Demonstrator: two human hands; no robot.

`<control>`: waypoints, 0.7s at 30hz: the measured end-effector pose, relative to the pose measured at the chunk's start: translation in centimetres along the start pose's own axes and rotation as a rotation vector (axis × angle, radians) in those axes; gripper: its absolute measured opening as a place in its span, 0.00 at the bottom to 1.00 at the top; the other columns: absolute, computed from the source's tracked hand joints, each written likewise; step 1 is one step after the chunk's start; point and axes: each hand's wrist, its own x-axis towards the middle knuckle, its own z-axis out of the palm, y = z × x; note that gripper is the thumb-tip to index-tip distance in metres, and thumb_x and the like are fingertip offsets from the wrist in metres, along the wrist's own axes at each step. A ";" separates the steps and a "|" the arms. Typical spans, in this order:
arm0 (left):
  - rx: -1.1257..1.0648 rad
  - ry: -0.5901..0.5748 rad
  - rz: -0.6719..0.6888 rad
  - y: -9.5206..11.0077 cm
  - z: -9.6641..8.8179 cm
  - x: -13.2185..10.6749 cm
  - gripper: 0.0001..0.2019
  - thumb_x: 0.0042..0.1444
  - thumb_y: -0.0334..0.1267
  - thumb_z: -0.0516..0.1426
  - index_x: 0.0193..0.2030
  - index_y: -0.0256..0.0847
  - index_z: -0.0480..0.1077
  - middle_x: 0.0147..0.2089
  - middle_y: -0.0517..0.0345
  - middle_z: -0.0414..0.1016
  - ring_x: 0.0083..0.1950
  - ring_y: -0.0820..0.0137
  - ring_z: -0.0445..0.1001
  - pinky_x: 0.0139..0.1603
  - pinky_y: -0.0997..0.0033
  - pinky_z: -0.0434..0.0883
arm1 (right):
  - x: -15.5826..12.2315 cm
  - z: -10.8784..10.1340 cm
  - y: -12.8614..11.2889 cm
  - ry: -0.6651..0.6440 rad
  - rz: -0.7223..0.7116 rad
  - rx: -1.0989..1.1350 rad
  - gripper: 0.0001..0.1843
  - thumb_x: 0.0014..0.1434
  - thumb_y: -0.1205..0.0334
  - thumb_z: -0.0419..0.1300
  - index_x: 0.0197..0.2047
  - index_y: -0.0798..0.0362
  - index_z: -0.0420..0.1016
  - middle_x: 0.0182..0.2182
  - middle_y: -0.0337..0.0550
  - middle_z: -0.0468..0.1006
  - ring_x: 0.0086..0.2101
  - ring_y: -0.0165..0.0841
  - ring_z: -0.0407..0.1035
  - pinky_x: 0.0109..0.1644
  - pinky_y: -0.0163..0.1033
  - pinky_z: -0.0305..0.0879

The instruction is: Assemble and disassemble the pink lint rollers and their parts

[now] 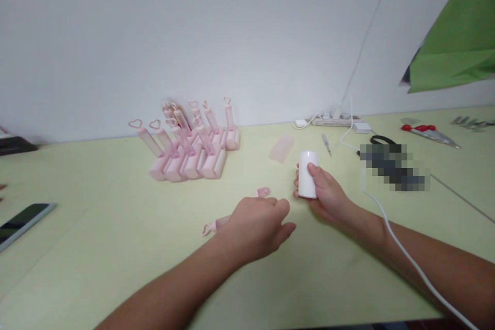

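My right hand [327, 193] is wrapped round a white cylinder [308, 174] that stands upright on the pale green table [116, 247]. My left hand [257, 227] rests just left of it, fingers curled over a pink handle piece [216, 225] with a heart-shaped end that pokes out on the left. A small pink part [263, 192] shows just beyond the left hand's knuckles. Further back lies a translucent pink cover [282, 148].
Several pink rollers with heart-topped handles [189, 139] are stacked at the back left. A phone [23, 221] lies at the left edge. A white cable [402, 252] crosses my right forearm. Power strip [336, 120], red scissors [427, 131] and a small tool [326, 143] lie at the back right.
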 end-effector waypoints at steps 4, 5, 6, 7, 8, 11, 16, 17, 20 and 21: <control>0.038 -0.071 -0.059 0.1 1.2 0.1 0.11 0.60 0.46 0.55 0.39 0.40 0.67 0.36 0.51 0.78 0.34 0.58 0.78 0.33 0.63 0.72 | -0.2 0.0 0.2 -0.071 -0.015 -0.012 0.19 0.58 0.45 0.63 0.42 0.51 0.68 0.29 0.37 0.70 0.26 0.29 0.65 0.25 0.35 0.69; 0.038 -0.085 -0.072 0.1 1.4 0.2 0.11 0.60 0.46 0.55 0.39 0.40 0.67 0.36 0.50 0.78 0.34 0.58 0.78 0.33 0.63 0.72 | -0.2 -0.1 0.3 -0.078 -0.017 -0.029 0.19 0.59 0.44 0.62 0.41 0.51 0.67 0.28 0.36 0.69 0.25 0.29 0.64 0.24 0.34 0.67; 0.034 -0.096 -0.084 0.1 1.6 0.2 0.11 0.60 0.46 0.55 0.39 0.40 0.67 0.36 0.50 0.78 0.34 0.58 0.78 0.33 0.62 0.72 | -0.2 -0.1 0.3 -0.082 -0.018 -0.055 0.19 0.60 0.43 0.61 0.41 0.50 0.66 0.27 0.35 0.68 0.24 0.29 0.63 0.22 0.33 0.65; 0.023 -0.097 -0.099 0.0 1.7 0.3 0.12 0.60 0.47 0.55 0.40 0.40 0.67 0.36 0.50 0.78 0.33 0.58 0.78 0.33 0.62 0.72 | -0.2 -0.2 0.4 -0.086 -0.020 -0.093 0.19 0.61 0.42 0.59 0.41 0.50 0.66 0.26 0.34 0.68 0.22 0.29 0.62 0.20 0.33 0.63; 0.003 -0.083 -0.117 0.0 1.8 0.4 0.12 0.60 0.48 0.55 0.40 0.40 0.68 0.36 0.50 0.77 0.33 0.59 0.77 0.33 0.62 0.71 | -0.2 -0.4 0.5 -0.100 -0.033 -0.151 0.19 0.61 0.42 0.58 0.40 0.50 0.65 0.25 0.34 0.67 0.21 0.28 0.60 0.20 0.32 0.60; -0.133 0.059 -0.175 -0.5 1.7 0.6 0.14 0.61 0.49 0.54 0.44 0.40 0.68 0.37 0.53 0.76 0.34 0.64 0.75 0.34 0.66 0.70 | -0.1 -1.0 0.5 -0.236 -0.176 -0.458 0.20 0.59 0.43 0.62 0.41 0.52 0.68 0.28 0.36 0.71 0.25 0.29 0.62 0.26 0.34 0.62; -0.434 0.366 -0.213 -2.3 1.2 0.4 0.16 0.60 0.44 0.56 0.51 0.39 0.66 0.40 0.54 0.74 0.35 0.69 0.73 0.34 0.69 0.70 | -0.2 -1.6 -0.1 -0.473 -0.447 -0.932 0.28 0.56 0.48 0.66 0.54 0.53 0.72 0.44 0.46 0.77 0.41 0.39 0.70 0.45 0.42 0.66; -0.485 0.397 -0.194 -2.7 1.1 0.3 0.18 0.60 0.43 0.56 0.53 0.38 0.65 0.43 0.52 0.74 0.37 0.69 0.73 0.35 0.69 0.71 | -0.2 -1.6 -0.2 -0.510 -0.482 -1.010 0.28 0.56 0.48 0.66 0.55 0.53 0.72 0.44 0.47 0.77 0.41 0.40 0.70 0.46 0.43 0.65; -0.604 0.382 -0.138 -3.5 1.0 0.1 0.21 0.61 0.44 0.56 0.59 0.38 0.66 0.49 0.48 0.75 0.39 0.70 0.74 0.38 0.70 0.72 | 0.0 -1.8 -0.6 -0.624 -0.568 -1.221 0.29 0.57 0.48 0.66 0.57 0.51 0.72 0.44 0.49 0.78 0.42 0.40 0.71 0.47 0.44 0.65; -0.634 0.347 -0.121 -3.6 1.1 0.1 0.20 0.62 0.44 0.56 0.57 0.37 0.69 0.47 0.49 0.77 0.38 0.71 0.75 0.38 0.70 0.73 | 0.1 -2.0 -0.7 -0.644 -0.587 -1.270 0.29 0.57 0.47 0.65 0.59 0.52 0.71 0.43 0.49 0.78 0.41 0.40 0.71 0.46 0.44 0.65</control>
